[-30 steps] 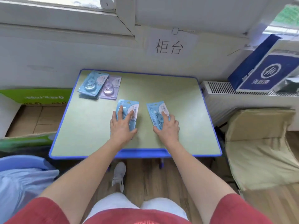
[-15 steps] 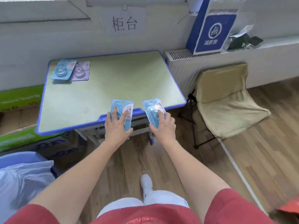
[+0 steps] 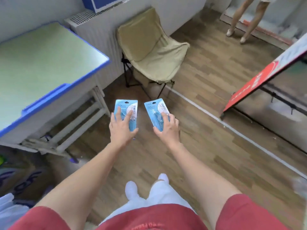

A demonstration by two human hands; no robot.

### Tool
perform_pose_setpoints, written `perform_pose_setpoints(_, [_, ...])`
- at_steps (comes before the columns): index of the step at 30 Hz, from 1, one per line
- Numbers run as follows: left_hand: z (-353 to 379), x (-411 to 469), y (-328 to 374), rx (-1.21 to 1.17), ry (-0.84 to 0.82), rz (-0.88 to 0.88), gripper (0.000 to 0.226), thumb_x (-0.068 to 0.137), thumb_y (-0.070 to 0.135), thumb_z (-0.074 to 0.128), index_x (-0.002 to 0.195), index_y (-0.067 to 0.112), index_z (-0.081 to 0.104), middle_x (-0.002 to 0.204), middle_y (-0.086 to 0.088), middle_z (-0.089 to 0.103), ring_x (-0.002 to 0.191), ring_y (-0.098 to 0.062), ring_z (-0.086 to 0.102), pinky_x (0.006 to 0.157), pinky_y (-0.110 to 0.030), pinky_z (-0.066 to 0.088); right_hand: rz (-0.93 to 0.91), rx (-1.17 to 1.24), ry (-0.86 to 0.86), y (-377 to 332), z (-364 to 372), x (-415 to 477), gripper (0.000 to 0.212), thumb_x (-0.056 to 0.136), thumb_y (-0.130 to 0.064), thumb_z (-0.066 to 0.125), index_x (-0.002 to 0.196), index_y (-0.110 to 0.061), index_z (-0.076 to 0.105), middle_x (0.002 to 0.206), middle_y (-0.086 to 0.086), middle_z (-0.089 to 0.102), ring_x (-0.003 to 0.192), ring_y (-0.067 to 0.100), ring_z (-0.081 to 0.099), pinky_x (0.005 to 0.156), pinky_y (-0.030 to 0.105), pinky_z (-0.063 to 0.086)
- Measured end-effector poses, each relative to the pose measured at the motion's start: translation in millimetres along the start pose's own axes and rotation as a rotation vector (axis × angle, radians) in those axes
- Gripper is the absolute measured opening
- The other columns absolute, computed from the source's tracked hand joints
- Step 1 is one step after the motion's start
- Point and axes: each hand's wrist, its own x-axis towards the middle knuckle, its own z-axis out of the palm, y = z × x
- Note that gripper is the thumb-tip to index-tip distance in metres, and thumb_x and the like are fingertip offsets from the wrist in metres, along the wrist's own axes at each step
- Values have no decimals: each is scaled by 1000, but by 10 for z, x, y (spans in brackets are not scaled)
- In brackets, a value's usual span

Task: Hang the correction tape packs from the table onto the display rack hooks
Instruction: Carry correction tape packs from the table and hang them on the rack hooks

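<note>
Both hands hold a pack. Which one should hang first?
Right, probably. The left hand grips the left correction tape pack, the right hand the right correction tape pack, both off the table; the right hand is nearer the red sign stand. No hooks in view.

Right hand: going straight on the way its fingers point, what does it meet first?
Probably the beige folding chair: the right hand, holding a blue correction tape pack, points at its seat front. Nothing but bare floor shows between them, though depth is unclear.
</note>
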Motion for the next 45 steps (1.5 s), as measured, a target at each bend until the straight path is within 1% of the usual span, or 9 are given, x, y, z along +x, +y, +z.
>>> perform_pose_setpoints(5, [438, -249, 915, 52, -71, 205, 78, 85, 40, 67, 149, 32, 25, 160, -8, 0, 144, -34, 5, 113, -44, 17, 202, 60, 110, 1014, -417, -431, 70, 88, -40, 61, 148, -23, 30, 143, 6, 32, 125, 29, 33, 103, 38, 32])
perform_pose_setpoints(9, [879, -563, 1768, 68, -114, 339, 78, 82, 37, 69, 148, 31, 29, 159, -9, 2, 142, -35, 8, 112, -43, 20, 357, 82, 204, 1964, -796, -863, 68, 88, -39, 60, 148, -23, 31, 144, 7, 32, 124, 30, 35, 102, 38, 32])
perform_pose_setpoints(18, [1893, -1504, 3816, 19, -179, 518, 77, 82, 34, 71, 147, 30, 31, 160, -9, 3, 144, -33, 5, 111, -42, 20, 558, 75, 351, 4003, -1722, -1621, 68, 88, -39, 59, 148, -23, 29, 148, 7, 28, 124, 30, 35, 104, 36, 26])
perform_pose_setpoints(27, [2394, -1796, 5562, -32, -190, 756, 77, 82, 29, 69, 148, 30, 29, 160, -8, 1, 145, -33, 2, 115, -44, 13, 689, 123, 596, 5402, -2622, -1892, 66, 86, -36, 63, 144, -17, 38, 143, 10, 35, 127, 32, 35, 105, 45, 33])
perform_pose_setpoints(31, [2607, -1737, 6381, -60, -165, 845, 76, 82, 28, 69, 148, 30, 30, 160, -9, 2, 145, -35, 1, 115, -46, 12, 699, 100, 725, 6003, -3107, -1803, 64, 84, -31, 67, 140, -13, 43, 139, 13, 40, 122, 35, 40, 96, 50, 42])
perform_pose_setpoints(33, [2689, -1681, 6739, -77, -155, 870, 75, 82, 26, 69, 147, 30, 32, 160, -9, 3, 145, -35, 1, 115, -46, 12, 709, 81, 770, 6252, -3333, -1714, 64, 83, -31, 69, 139, -11, 45, 137, 14, 42, 120, 34, 42, 94, 50, 43])
perform_pose_setpoints(36, [2845, -1577, 7399, -88, -138, 922, 75, 82, 28, 71, 147, 30, 32, 159, -9, 4, 145, -36, 2, 115, -47, 13, 713, 66, 821, 6679, -3710, -1564, 64, 84, -31, 68, 139, -11, 44, 137, 14, 42, 121, 33, 41, 98, 47, 41])
perform_pose_setpoints(41, [3014, -1599, 8402, -104, -146, 998, 77, 83, 30, 69, 148, 31, 29, 160, -10, 1, 145, -36, 1, 115, -47, 11, 716, 43, 910, 7340, -4292, -1387, 65, 84, -35, 68, 140, -12, 43, 138, 13, 42, 121, 33, 41, 99, 44, 41])
perform_pose_setpoints(45, [3151, -1628, 8970, -109, -145, 1059, 77, 84, 26, 66, 150, 32, 26, 160, -10, 0, 145, -37, 0, 115, -48, 11, 724, 41, 961, 7782, -4602, -1297, 66, 83, -33, 69, 139, -10, 44, 137, 15, 44, 119, 35, 43, 95, 46, 44])
